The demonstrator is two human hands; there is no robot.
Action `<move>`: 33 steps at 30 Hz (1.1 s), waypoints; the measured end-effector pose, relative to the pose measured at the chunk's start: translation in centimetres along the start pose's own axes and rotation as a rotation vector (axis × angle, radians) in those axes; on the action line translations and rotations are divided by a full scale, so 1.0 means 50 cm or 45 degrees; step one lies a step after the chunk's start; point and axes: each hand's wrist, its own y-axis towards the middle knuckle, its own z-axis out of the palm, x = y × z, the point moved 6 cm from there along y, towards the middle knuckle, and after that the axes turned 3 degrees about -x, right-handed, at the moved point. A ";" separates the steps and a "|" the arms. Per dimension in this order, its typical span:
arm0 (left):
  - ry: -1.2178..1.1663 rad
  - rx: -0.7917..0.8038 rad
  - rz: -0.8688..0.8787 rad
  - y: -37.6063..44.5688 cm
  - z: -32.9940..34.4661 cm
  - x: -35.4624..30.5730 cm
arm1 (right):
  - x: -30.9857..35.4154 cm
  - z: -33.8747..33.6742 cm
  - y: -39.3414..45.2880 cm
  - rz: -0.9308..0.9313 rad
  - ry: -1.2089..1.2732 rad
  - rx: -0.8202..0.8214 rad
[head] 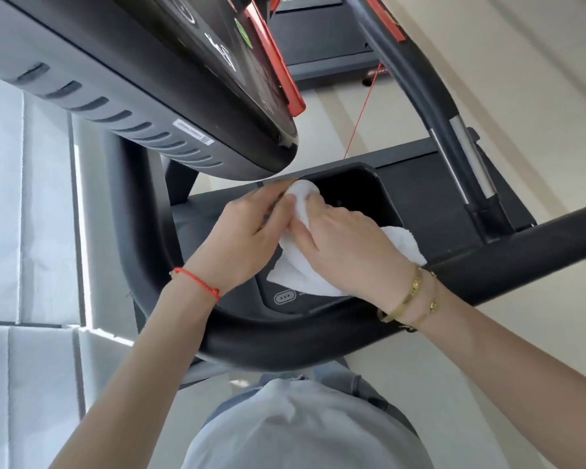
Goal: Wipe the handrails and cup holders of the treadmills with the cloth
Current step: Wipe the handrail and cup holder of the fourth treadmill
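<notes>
Two hands on unmarked white cloth

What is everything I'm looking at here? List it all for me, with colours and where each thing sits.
cloth: one, white, bunched under both hands at the tray's left edge
cup holder: one, black, recessed in the tray below the console
console: one, black with red trim, overhead at top
handrail: one, black, curving across in front of the person
side handle: one, black with silver strip, upper right
red cord: one, hanging from the console
left hand: red string bracelet, fingers on the cloth
right hand: gold bracelets, pressing the cloth
</notes>
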 end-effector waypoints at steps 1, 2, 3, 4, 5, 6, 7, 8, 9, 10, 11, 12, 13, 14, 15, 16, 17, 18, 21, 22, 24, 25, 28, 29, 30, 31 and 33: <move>0.007 -0.007 -0.003 -0.001 0.001 0.000 | -0.006 -0.004 -0.010 -0.023 0.060 0.043; 0.007 -0.019 -0.014 -0.002 0.001 0.001 | -0.014 -0.009 -0.021 -0.054 0.102 0.073; 0.014 -0.035 -0.021 -0.003 0.001 0.001 | -0.019 -0.014 -0.034 -0.094 0.111 0.104; 0.036 -0.048 -0.019 -0.005 0.002 -0.001 | -0.024 -0.021 -0.047 -0.142 0.092 0.136; 0.066 -0.059 -0.011 -0.007 0.003 -0.003 | -0.028 -0.026 -0.059 -0.198 0.071 0.170; 0.095 -0.067 -0.003 -0.008 0.005 -0.005 | -0.033 -0.033 -0.069 -0.251 0.065 0.197; 0.122 -0.075 0.002 -0.010 0.008 -0.008 | -0.041 -0.039 -0.076 -0.285 0.069 0.228; 0.149 -0.085 0.005 -0.013 0.011 -0.011 | -0.049 -0.043 -0.080 -0.311 0.072 0.256; 0.173 -0.098 0.005 -0.015 0.015 -0.013 | -0.055 -0.048 -0.083 -0.333 0.076 0.277; 0.192 -0.117 0.000 -0.018 0.019 -0.014 | -0.061 -0.050 -0.086 -0.352 0.085 0.293; 0.206 -0.144 -0.010 -0.022 0.023 -0.015 | -0.067 -0.053 -0.088 -0.374 0.094 0.294; 0.216 -0.177 -0.024 -0.026 0.026 -0.016 | -0.075 -0.056 -0.092 -0.399 0.096 0.273; 0.222 -0.210 -0.041 -0.030 0.030 -0.017 | -0.082 -0.061 -0.097 -0.420 0.091 0.243; 0.228 -0.242 -0.057 -0.035 0.033 -0.019 | -0.091 -0.067 -0.101 -0.432 0.076 0.215; 0.233 -0.269 -0.071 -0.038 0.037 -0.022 | -0.101 -0.071 -0.106 -0.441 0.044 0.193; 0.235 -0.290 -0.086 -0.041 0.042 -0.025 | -0.109 -0.075 -0.110 -0.455 0.004 0.172; 0.233 -0.309 -0.106 -0.044 0.047 -0.028 | -0.115 -0.077 -0.114 -0.460 -0.019 0.149; 0.232 -0.328 -0.128 -0.046 0.051 -0.031 | -0.121 -0.077 -0.115 -0.435 -0.014 0.142; 0.247 -0.384 -0.178 -0.051 0.061 -0.037 | -0.144 -0.074 -0.113 -0.274 0.049 0.138; 0.258 -0.400 -0.190 -0.053 0.064 -0.039 | -0.148 -0.072 -0.115 -0.233 0.085 0.143; 0.289 -0.431 -0.215 -0.057 0.070 -0.040 | -0.151 -0.063 -0.120 -0.189 0.147 0.159; 0.301 -0.448 -0.229 -0.059 0.072 -0.039 | -0.151 -0.059 -0.122 -0.175 0.166 0.155; 0.307 -0.495 -0.279 -0.065 0.078 -0.037 | -0.161 -0.045 -0.116 -0.084 0.256 0.153; 0.295 -0.512 -0.288 -0.066 0.079 -0.037 | -0.167 -0.040 -0.109 -0.048 0.317 0.159; 0.283 -0.532 -0.294 -0.067 0.080 -0.037 | -0.174 -0.034 -0.098 -0.022 0.388 0.167; 0.272 -0.550 -0.297 -0.068 0.081 -0.038 | -0.181 -0.027 -0.082 -0.006 0.454 0.176; 0.249 -0.574 -0.301 -0.070 0.084 -0.041 | -0.197 -0.017 -0.040 -0.006 0.532 0.204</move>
